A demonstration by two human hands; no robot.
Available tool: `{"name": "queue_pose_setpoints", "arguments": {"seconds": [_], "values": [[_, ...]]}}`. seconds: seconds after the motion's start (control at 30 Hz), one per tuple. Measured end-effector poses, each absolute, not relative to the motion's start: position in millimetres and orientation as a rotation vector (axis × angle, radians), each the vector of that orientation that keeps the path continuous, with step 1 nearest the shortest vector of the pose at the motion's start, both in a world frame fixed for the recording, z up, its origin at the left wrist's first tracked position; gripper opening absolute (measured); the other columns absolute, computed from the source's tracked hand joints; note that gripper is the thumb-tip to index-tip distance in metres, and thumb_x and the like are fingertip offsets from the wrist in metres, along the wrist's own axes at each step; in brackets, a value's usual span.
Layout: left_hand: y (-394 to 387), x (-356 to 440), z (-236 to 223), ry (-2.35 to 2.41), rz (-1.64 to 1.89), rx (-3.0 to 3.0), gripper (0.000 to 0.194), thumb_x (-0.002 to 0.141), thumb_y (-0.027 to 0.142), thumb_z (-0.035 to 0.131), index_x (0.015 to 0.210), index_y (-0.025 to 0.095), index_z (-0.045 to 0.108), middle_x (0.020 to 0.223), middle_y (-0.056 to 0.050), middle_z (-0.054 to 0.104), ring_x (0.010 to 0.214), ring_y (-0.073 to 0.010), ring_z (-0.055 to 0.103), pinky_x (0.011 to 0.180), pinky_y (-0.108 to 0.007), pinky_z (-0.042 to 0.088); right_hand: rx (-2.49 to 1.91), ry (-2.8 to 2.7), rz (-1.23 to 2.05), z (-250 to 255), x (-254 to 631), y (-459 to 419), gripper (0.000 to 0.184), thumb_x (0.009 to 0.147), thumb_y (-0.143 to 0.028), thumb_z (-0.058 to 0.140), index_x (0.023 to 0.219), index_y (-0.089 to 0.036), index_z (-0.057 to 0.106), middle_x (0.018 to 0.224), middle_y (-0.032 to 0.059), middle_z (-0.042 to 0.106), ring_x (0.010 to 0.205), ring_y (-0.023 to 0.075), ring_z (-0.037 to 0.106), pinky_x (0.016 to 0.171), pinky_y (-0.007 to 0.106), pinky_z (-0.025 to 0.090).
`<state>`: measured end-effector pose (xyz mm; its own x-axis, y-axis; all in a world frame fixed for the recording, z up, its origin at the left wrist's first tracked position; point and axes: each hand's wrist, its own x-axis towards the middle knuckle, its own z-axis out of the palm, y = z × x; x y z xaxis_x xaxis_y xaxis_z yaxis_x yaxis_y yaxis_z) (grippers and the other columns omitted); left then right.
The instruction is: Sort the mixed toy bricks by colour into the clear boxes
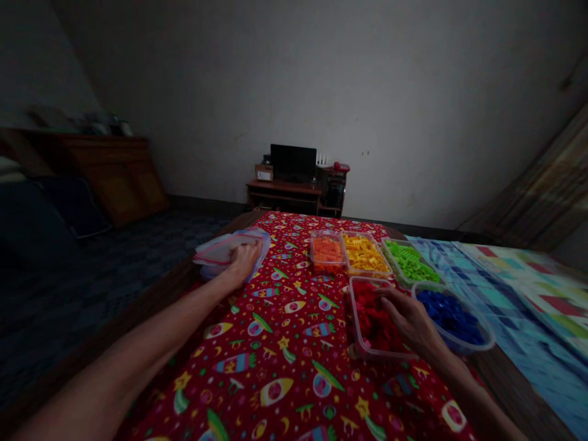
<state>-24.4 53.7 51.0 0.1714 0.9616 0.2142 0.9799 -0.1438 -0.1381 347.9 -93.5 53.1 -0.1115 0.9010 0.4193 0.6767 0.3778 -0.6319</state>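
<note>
My left hand [243, 260] reaches far out and rests on a stack of clear container lids [220, 250] at the table's left edge, its fingers curled over them. Over a clear tub of red bricks [374, 321] lies my right hand [411, 321], fingers bent down into or onto the bricks; whether it holds one is hidden. A round tub of blue bricks [452, 318] sits just right of that hand.
Behind stand tubs of orange [327, 251], yellow [365, 254] and green bricks [410, 262]. The table wears a red patterned cloth [285, 343]. A patterned mat [528, 294] lies to the right. A low desk with a monitor [294, 162] stands by the far wall.
</note>
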Motion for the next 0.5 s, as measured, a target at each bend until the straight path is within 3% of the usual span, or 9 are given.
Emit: {"name": "queue_pose_setpoints", "arguments": {"seconds": [0.17,0.33,0.4,0.5], "values": [[56.9,-9.8,48.6,-1.883,-0.026,-2.185,0.061,0.079,0.008,0.043,0.139,-0.001,0.031,0.091,-0.027,0.066,0.087,-0.0377,0.063,0.071,-0.045,0.047,-1.363,-1.886,0.363,57.0,342.8,-94.1,0.029,0.084,-0.032,0.044,0.093,-0.017,0.068,0.08,0.0062,0.071,0.069,0.0182,0.066,0.065,0.027,0.051],[53.3,-12.4,36.4,-1.953,-0.239,-2.14,0.054,0.091,0.029,0.038,0.138,0.003,0.036,0.107,-0.029,0.061,0.101,-0.0396,0.058,0.08,-0.05,0.045,-1.344,-1.95,0.409,60.0,337.8,-92.5,0.029,0.086,-0.028,0.043,0.095,-0.016,0.068,0.088,0.0074,0.071,0.075,0.0185,0.066,0.067,0.027,0.051],[49.4,-18.3,26.2,-1.92,-0.326,-2.11,0.056,0.091,0.036,0.038,0.139,0.007,0.038,0.127,-0.029,0.051,0.118,-0.0428,0.047,0.091,-0.057,0.038,-1.32,-2.009,0.42,61.0,337.1,-87.4,0.028,0.086,-0.025,0.042,0.095,-0.017,0.068,0.087,0.0066,0.071,0.074,0.0178,0.065,0.065,0.026,0.049],[41.9,-30.5,8.2,-1.814,-0.361,-2.135,0.064,0.085,0.04,0.051,0.142,0.016,0.035,0.147,-0.022,0.032,0.135,-0.0453,0.023,0.104,-0.066,0.017,-1.253,-2.14,0.343,63.6,334.6,-71.5,0.026,0.086,-0.021,0.042,0.092,-0.017,0.068,0.085,0.006,0.07,0.073,0.0166,0.063,0.065,0.026,0.047]]}}
